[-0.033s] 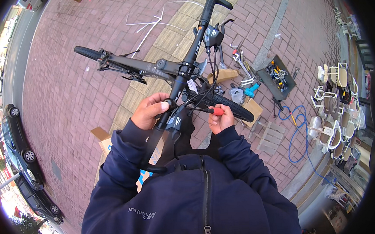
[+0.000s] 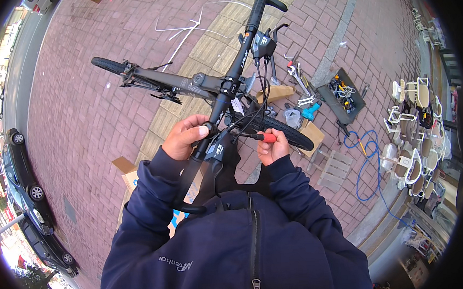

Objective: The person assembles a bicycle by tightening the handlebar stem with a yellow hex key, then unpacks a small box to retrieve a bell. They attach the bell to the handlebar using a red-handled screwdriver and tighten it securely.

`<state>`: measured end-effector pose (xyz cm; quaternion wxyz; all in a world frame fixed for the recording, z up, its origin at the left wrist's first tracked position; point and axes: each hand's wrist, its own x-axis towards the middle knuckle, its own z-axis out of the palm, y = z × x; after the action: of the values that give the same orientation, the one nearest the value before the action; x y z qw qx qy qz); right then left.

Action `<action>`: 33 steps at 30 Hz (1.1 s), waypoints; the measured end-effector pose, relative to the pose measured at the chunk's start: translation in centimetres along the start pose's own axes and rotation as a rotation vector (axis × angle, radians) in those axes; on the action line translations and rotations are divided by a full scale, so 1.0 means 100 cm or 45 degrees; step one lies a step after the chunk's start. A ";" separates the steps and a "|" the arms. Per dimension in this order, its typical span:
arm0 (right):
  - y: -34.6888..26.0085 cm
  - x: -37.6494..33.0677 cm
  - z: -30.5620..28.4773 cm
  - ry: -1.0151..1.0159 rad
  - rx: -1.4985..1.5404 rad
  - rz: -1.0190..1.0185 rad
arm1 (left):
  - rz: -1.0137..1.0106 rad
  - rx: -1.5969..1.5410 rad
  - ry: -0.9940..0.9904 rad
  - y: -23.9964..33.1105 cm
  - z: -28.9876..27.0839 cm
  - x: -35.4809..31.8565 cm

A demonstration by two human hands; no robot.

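Note:
A black bicycle handlebar [image 2: 240, 55] runs from the upper middle down toward my jacket. My left hand [image 2: 186, 136] is closed on a small round black part [image 2: 210, 129] at the bar, with the thumb on top; its exact kind is unclear. In my right hand [image 2: 274, 147] is a red-handled screwdriver [image 2: 266, 137], its dark shaft pointing left toward the bar. The tip is lost among the black cables [image 2: 265, 92]. Just below the round part sits a brake and shift lever unit [image 2: 216, 148]; a matching lever unit [image 2: 263, 45] is at the far end.
The front wheel [image 2: 289, 133] lies beyond my right hand. Wrenches [image 2: 307, 101], a teal power tool [image 2: 310, 111] and a toolbox [image 2: 340, 108] are on the paving to the right, with a blue hose [image 2: 368, 170] and white child seats [image 2: 410, 162]. Cardboard [image 2: 127, 169] stands at left.

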<state>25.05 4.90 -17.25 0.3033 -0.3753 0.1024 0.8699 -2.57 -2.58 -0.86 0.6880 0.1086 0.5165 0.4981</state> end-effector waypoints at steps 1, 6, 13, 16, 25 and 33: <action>0.000 0.000 0.000 0.006 0.005 -0.001 | 0.000 0.000 0.000 0.000 0.000 0.000; 0.003 0.009 0.000 0.060 -0.101 0.240 | 0.021 0.013 0.031 -0.003 -0.001 0.001; 0.019 0.038 -0.004 0.030 -0.001 0.414 | 0.048 0.067 0.069 -0.003 0.000 0.001; 0.022 0.037 -0.004 -0.023 0.067 0.346 | 0.050 0.072 0.085 -0.001 0.002 -0.001; 0.017 0.029 0.001 -0.046 0.030 0.242 | 0.055 0.045 0.043 -0.002 0.001 0.000; 0.019 0.029 0.000 -0.021 0.020 0.200 | 0.055 0.014 0.039 -0.003 0.000 0.000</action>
<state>22.33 4.66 -19.45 0.2378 -0.3564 0.1360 0.8933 -2.46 -2.72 -1.05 0.6684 0.1158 0.5273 0.5117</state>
